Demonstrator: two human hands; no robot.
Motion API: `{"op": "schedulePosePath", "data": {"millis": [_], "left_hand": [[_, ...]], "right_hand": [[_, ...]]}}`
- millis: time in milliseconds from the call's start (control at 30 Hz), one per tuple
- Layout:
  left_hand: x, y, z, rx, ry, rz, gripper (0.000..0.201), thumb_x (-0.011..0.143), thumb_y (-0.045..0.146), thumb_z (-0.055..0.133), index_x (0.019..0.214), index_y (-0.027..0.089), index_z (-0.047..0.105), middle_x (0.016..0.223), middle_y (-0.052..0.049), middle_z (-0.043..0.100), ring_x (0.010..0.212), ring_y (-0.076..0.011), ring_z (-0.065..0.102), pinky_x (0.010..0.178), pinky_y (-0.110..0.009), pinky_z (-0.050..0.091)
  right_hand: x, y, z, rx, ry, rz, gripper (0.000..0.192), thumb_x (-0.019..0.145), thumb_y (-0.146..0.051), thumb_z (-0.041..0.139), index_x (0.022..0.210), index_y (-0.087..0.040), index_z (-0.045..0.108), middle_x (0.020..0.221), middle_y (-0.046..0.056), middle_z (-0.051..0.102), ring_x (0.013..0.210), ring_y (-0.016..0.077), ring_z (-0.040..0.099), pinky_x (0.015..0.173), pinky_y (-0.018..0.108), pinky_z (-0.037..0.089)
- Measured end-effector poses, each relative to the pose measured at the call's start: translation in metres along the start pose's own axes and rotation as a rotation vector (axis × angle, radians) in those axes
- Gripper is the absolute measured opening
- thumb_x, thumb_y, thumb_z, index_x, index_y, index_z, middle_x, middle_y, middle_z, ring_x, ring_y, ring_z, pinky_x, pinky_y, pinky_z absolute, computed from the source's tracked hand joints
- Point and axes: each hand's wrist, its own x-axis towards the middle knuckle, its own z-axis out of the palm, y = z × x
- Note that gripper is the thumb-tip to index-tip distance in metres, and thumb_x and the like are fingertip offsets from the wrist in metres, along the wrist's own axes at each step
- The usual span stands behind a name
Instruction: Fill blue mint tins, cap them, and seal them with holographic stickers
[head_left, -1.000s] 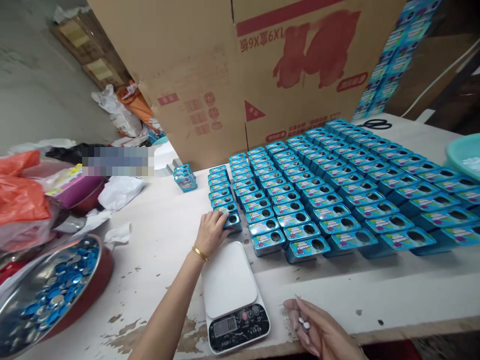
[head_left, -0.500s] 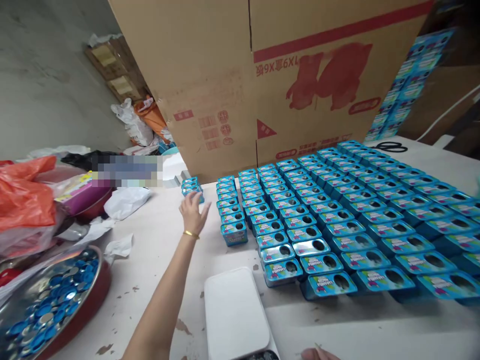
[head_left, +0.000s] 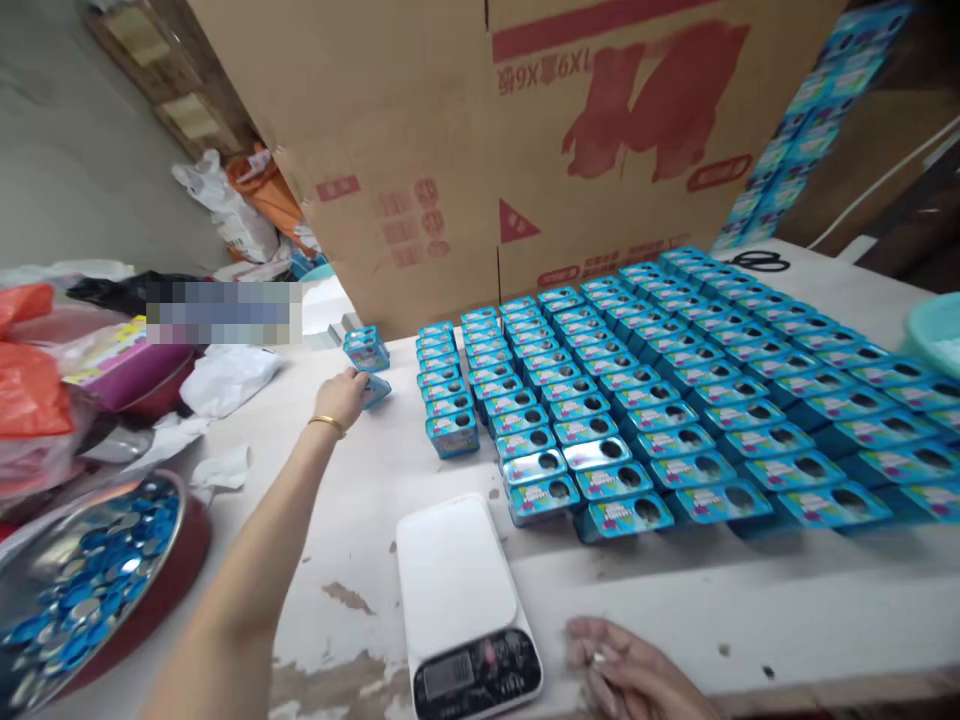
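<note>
Now gripping a tin

Your left hand [head_left: 341, 398] is closing around a tilted blue tin [head_left: 374, 389], half hiding it. Your right hand [head_left: 630, 675], blurred, is lying cupped beside the scale [head_left: 459, 600]. Tin lettering is reading too small; the carton [head_left: 525, 130] beyond is showing "6XL".

- big carton [head_left: 465, 150] behind the tins: red print, upside down, reads something like "1X9...6X1" with characters I can't make out, plus a red triangle mark and some red label boxes too small to read
- blue tins [head_left: 637, 400]: colourful lid lettering, too blurry
- scale [head_left: 461, 600] display: unreadable
</note>
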Motion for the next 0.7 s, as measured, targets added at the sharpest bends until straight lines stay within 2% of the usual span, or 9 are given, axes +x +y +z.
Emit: {"op": "schedulePosePath", "data": {"millis": [67,133,233,300,400,500,600,700], "left_hand": [[-0.045,0.008,-0.022,-0.017,0.014,0.067,0.024,0.089,0.031,0.043,0.098,0.017,0.059,0.107,-0.013,0.061,0.093,-0.0261,0.059,0.072,-0.033,0.040],[-0.093,0.023,-0.046,-0.086,0.037,0.128,0.019,0.087,0.034,0.048,0.096,0.019,0.057,0.098,-0.008,0.063,0.086,-0.0237,0.060,0.066,-0.030,0.039],[-0.157,0.059,-0.074,-0.181,-0.039,0.211,0.021,0.086,0.037,0.053,0.099,0.021,0.053,0.088,-0.004,0.066,0.075,-0.0206,0.061,0.062,-0.028,0.037],[-0.185,0.085,-0.081,-0.226,-0.085,0.300,0.023,0.086,0.038,0.055,0.102,0.021,0.052,0.087,-0.004,0.067,0.072,-0.0191,0.060,0.060,-0.028,0.037],[-0.201,0.115,-0.078,-0.238,-0.105,0.415,0.023,0.085,0.033,0.058,0.103,0.020,0.050,0.087,-0.004,0.068,0.071,-0.0183,0.061,0.059,-0.027,0.036],[-0.201,0.128,-0.076,-0.204,-0.082,0.478,0.028,0.085,0.031,0.060,0.107,0.019,0.051,0.087,-0.005,0.068,0.074,-0.0196,0.061,0.061,-0.028,0.039],[-0.210,0.140,-0.081,-0.226,0.092,0.518,0.039,0.085,0.038,0.061,0.115,0.016,0.050,0.101,-0.010,0.066,0.088,-0.0227,0.060,0.071,-0.032,0.044],[-0.237,0.168,-0.077,-0.356,0.263,0.577,0.036,0.089,0.042,0.054,0.114,0.015,0.053,0.107,-0.011,0.062,0.092,-0.0218,0.056,0.076,-0.034,0.046]], "right_hand": [[-0.006,-0.002,0.003,-0.029,-0.047,-0.046,0.036,0.067,-0.032,0.082,0.095,-0.015,0.067,0.087,0.007,0.070,0.056,0.0061,0.055,0.050,0.016,0.043],[-0.010,-0.003,0.003,-0.069,-0.057,-0.089,0.038,0.069,-0.036,0.081,0.095,-0.014,0.064,0.087,0.007,0.070,0.055,0.0064,0.055,0.047,0.016,0.040],[-0.012,-0.003,0.001,-0.103,-0.069,-0.102,0.037,0.069,-0.036,0.081,0.091,-0.014,0.061,0.081,0.006,0.069,0.056,0.0075,0.058,0.047,0.016,0.042],[-0.013,-0.003,-0.002,-0.102,-0.086,-0.098,0.033,0.070,-0.033,0.080,0.087,-0.013,0.060,0.077,0.004,0.069,0.055,0.0070,0.058,0.049,0.015,0.044],[-0.014,-0.001,-0.007,-0.060,-0.096,-0.093,0.028,0.072,-0.026,0.079,0.087,-0.013,0.060,0.076,0.004,0.070,0.060,0.0077,0.063,0.057,0.016,0.051],[-0.014,0.001,-0.012,0.015,-0.079,-0.073,0.025,0.072,-0.020,0.078,0.089,-0.013,0.062,0.079,0.006,0.072,0.069,0.0114,0.069,0.063,0.017,0.055],[-0.017,0.002,-0.012,0.136,-0.089,-0.034,0.017,0.077,-0.017,0.074,0.090,-0.014,0.064,0.085,0.008,0.074,0.082,0.0150,0.072,0.070,0.019,0.057],[-0.025,0.001,-0.006,0.241,-0.162,0.002,0.012,0.088,-0.024,0.062,0.094,-0.014,0.065,0.095,0.010,0.074,0.095,0.0165,0.070,0.082,0.023,0.057]]}}
